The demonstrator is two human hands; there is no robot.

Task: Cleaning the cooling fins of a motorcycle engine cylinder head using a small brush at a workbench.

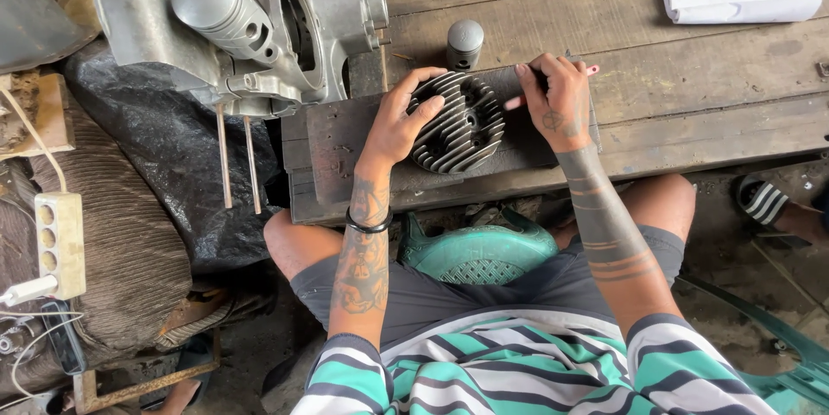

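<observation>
Left hand (pixel 399 121) gripping finned cylinder head (pixel 458 126) on bench (pixel 691 78); right hand (pixel 557 95) holding red-handled tool (pixel 518 101) against fins.

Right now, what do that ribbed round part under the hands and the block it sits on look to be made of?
The finned round part looks like cast metal, dark grey and dull, with thin parallel fins catching light at their edges. The block beneath seems to be wood, dark and stained, with worn grain. The left hand steadies the part; the right hand holds a pinkish stick.
</observation>
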